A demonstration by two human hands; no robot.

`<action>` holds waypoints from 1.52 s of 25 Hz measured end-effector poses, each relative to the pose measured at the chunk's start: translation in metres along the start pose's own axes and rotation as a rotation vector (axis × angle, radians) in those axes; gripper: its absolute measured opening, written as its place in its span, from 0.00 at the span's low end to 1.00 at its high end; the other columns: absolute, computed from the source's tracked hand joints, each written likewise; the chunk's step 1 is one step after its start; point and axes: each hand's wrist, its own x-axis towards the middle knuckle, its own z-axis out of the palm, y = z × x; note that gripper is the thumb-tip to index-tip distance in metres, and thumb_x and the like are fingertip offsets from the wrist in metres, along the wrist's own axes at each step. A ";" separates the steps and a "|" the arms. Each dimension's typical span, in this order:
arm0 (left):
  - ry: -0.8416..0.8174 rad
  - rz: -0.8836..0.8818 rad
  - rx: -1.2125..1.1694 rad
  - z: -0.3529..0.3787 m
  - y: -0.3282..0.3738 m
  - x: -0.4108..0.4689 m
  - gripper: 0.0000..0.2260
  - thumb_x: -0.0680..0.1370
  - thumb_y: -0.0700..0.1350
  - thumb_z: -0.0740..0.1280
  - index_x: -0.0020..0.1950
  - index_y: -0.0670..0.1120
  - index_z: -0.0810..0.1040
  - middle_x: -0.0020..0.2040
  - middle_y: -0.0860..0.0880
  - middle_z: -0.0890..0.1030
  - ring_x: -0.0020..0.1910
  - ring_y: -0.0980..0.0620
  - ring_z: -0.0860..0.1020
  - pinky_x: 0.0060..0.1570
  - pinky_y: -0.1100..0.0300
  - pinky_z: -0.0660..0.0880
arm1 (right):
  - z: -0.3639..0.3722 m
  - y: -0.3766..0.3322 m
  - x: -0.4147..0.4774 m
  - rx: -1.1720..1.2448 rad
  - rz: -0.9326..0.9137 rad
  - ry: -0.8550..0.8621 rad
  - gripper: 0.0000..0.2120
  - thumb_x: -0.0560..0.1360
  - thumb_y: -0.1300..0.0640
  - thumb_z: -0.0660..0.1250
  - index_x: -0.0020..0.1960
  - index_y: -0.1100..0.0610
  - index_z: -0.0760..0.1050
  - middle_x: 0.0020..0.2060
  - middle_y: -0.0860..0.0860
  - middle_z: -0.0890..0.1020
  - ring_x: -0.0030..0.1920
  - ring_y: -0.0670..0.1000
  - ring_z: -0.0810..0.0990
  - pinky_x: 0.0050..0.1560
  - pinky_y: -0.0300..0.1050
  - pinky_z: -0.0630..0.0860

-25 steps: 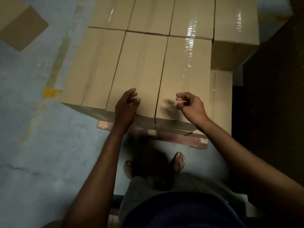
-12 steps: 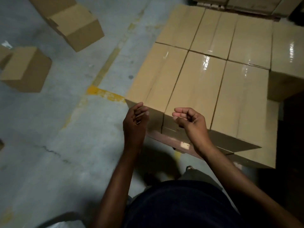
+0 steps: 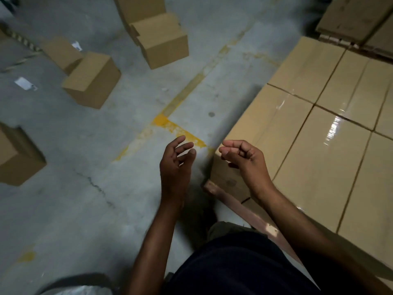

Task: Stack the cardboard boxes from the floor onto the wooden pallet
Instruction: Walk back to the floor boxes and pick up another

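Note:
Several taped cardboard boxes [image 3: 319,128] lie packed flat on the wooden pallet [image 3: 240,207] at the right. Loose boxes stand on the grey floor: one [image 3: 93,79] at the upper left, one [image 3: 161,39] at the top middle, one [image 3: 17,156] at the left edge. My left hand [image 3: 176,162] hangs over the floor left of the pallet corner, fingers loosely spread, holding nothing. My right hand [image 3: 244,158] hovers above the corner of the nearest stacked box, fingers loosely curled and empty.
Yellow painted lines [image 3: 176,126] cross the concrete floor, which has a crack [image 3: 95,186]. Another pallet of boxes [image 3: 357,20] stands at the top right. Paper scraps [image 3: 25,84] lie at the far left. A further box [image 3: 59,52] sits behind the upper-left one.
The view has swung left, away from the pallet stack toward the floor and its loose boxes. Both hands have come off the stacked boxes and stay empty.

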 end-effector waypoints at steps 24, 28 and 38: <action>0.117 -0.047 -0.070 -0.292 0.078 0.466 0.14 0.80 0.43 0.71 0.66 0.52 0.78 0.56 0.52 0.86 0.55 0.52 0.84 0.55 0.55 0.79 | 0.426 -0.092 0.325 0.089 0.017 0.081 0.10 0.81 0.59 0.67 0.61 0.56 0.80 0.48 0.54 0.87 0.46 0.50 0.85 0.51 0.49 0.77; 0.084 -0.049 -0.058 -0.298 0.076 0.557 0.14 0.80 0.43 0.71 0.65 0.53 0.79 0.56 0.54 0.86 0.54 0.52 0.85 0.53 0.55 0.80 | 0.463 -0.104 0.395 0.065 -0.002 0.139 0.10 0.81 0.60 0.67 0.61 0.56 0.81 0.47 0.56 0.87 0.45 0.49 0.85 0.49 0.47 0.77; 0.180 -0.046 -0.026 -0.327 0.096 0.787 0.15 0.80 0.41 0.72 0.65 0.53 0.79 0.56 0.55 0.86 0.57 0.54 0.83 0.58 0.51 0.78 | 0.574 -0.161 0.630 0.033 0.047 0.019 0.08 0.81 0.57 0.68 0.59 0.55 0.81 0.50 0.55 0.87 0.45 0.48 0.84 0.49 0.46 0.76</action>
